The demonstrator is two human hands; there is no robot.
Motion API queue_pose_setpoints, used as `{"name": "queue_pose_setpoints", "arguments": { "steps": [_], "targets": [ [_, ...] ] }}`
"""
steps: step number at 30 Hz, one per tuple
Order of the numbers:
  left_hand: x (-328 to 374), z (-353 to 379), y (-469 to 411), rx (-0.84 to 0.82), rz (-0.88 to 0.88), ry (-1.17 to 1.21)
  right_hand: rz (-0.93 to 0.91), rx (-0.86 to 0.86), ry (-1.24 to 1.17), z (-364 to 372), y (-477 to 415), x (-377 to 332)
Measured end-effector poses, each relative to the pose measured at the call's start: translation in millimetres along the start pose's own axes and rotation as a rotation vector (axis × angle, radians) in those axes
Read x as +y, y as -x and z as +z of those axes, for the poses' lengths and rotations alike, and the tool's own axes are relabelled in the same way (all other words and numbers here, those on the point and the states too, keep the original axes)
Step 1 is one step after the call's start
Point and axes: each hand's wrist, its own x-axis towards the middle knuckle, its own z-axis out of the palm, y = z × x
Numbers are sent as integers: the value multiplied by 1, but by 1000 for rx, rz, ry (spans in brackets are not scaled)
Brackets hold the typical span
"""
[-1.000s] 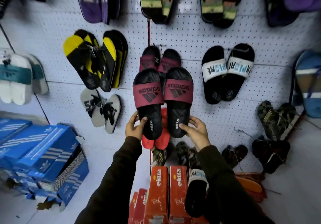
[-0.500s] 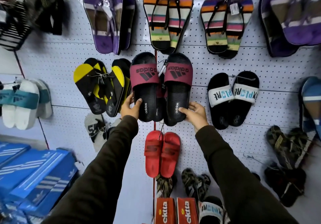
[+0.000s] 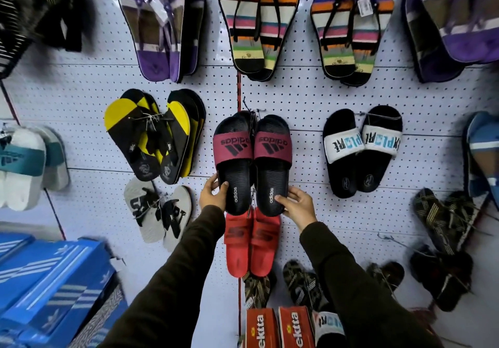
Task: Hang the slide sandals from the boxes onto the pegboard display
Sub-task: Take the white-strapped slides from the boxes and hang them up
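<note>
I count two maroon-strapped slides (image 3: 252, 164) at my fingertips, two red slides (image 3: 251, 245) just below my fingers, two white-strapped black slides (image 3: 361, 150) right of them, two orange boxes (image 3: 279, 328) lowest, several blue boxes (image 3: 51, 288) (stack blurred, count unclear), two hands

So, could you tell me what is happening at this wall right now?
A person is hanging a pair of black adidas slides with maroon straps on the white pegboard. The left hand grips the heel of the left slide and the right hand the heel of the right one, with the toes up by a peg. Red slides hang just below, black and yellow flip-flops to the left. Blue adidas boxes are stacked at lower left.
</note>
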Motion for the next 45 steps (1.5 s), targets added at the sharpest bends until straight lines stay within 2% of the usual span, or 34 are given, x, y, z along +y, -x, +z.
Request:
{"name": "queue_pose_setpoints", "arguments": {
  "steps": [4, 8, 16, 19, 24, 27, 31, 34, 37, 45],
  "targets": [
    [-19, 5, 16, -22, -21, 38, 38, -23, -4, -10, 9, 16],
    [-50, 11, 41, 28, -66, 57, 92, -43, -9, -31, 21, 40],
    [-123, 45, 122, -48, -200, -85, 237, 45, 105, -106, 48, 115],
    [-154, 61, 157, -132, -259, -163, 328, 100, 169, -148, 61, 150],
    [-214, 81, 206, -359, -365, -421, 505, 177, 385, -220, 89, 206],
    [-247, 95, 229, -499, -526, -567, 617, 223, 459, -256, 110, 235],
    [-282, 120, 252, -610, -739, -664, 851, 182, 378, -283, 126, 274],
    [-306, 133, 265, -621, -814, -747, 868, 186, 346, -288, 129, 293],
    [-321, 137, 272, -551, -810, -813, 865, 204, 326, -291, 129, 303],
    [-334, 134, 274, -443, -953, -677, 995, 230, 136, -314, 129, 309]
  ]
}}
